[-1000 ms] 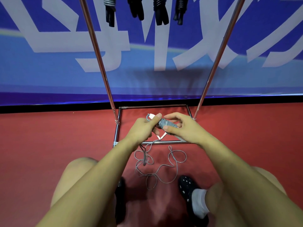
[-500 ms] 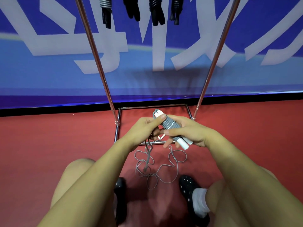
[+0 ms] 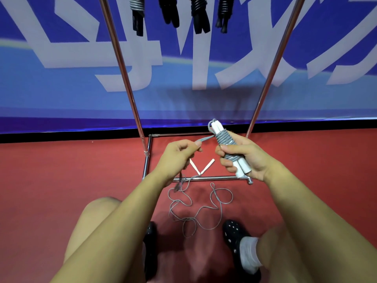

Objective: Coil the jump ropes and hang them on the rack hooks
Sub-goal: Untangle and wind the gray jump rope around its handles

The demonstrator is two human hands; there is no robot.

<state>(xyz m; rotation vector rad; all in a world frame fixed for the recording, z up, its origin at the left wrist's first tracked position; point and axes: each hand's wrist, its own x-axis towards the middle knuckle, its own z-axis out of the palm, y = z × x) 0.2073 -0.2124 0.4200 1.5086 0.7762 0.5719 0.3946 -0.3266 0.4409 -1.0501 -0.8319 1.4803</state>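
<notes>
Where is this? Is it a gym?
Probably a gym or sports hall: a red sports floor, a big blue banner along the wall, and a metal rack with coiled jump ropes hanging.

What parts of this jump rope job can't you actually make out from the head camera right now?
- Rack hooks: cut off by the top edge; only the lower ends of the hung ropes show.
- How much grey rope is left to wrap: the loose length passes under the left hand and is blurred below it.
- White handles: mostly covered by the wraps and the right hand.
- Whether the second rope on the floor is tangled: too thin to tell.
</notes>
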